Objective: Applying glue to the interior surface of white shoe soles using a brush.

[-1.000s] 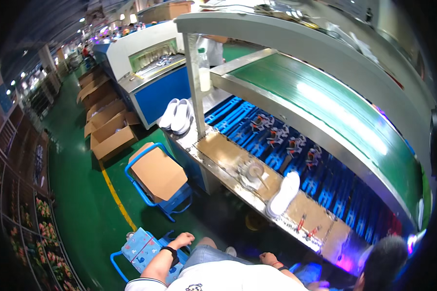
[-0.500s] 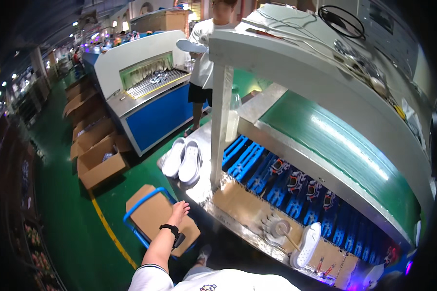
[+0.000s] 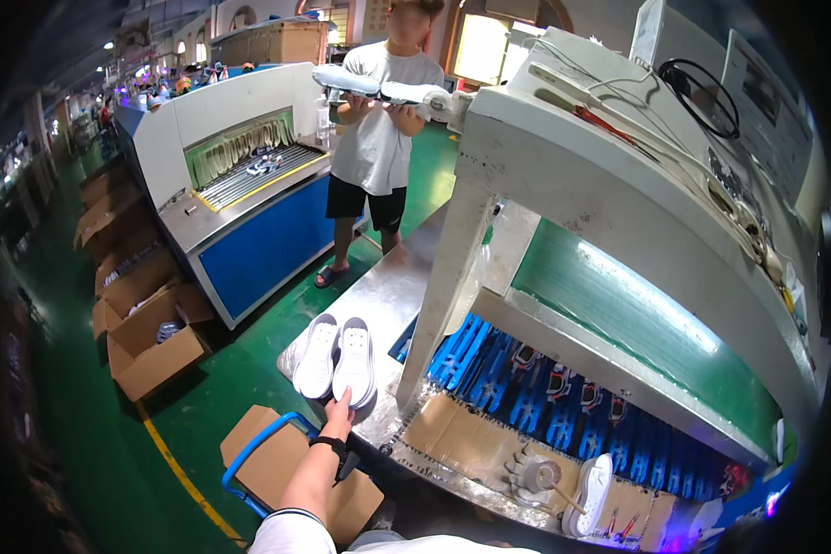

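My left hand (image 3: 338, 418), with a black band on its wrist, is at the near end of the right-hand white shoe (image 3: 354, 363). The thumb lies on the shoe's rim and the other fingers are partly hidden below it, so the hand looks closed on that end. Close beside it is a second white shoe (image 3: 316, 358); both rest on the corner of a metal table (image 3: 399, 268). My right hand is out of view.
Below my arm stands a blue-handled cart (image 3: 240, 452) with cardboard. A tape roll (image 3: 542, 475), gloves (image 3: 517, 473) and another white shoe (image 3: 589, 494) lie near blue racks (image 3: 526, 406). Beyond, a person (image 3: 379, 138) holds pale shoe-like pieces. Open cartons (image 3: 162, 346) line the left.
My left hand has moved forward onto the right-hand white shoe. The view has shifted, and the person beyond now shows more fully, with both hands under the pale pieces.
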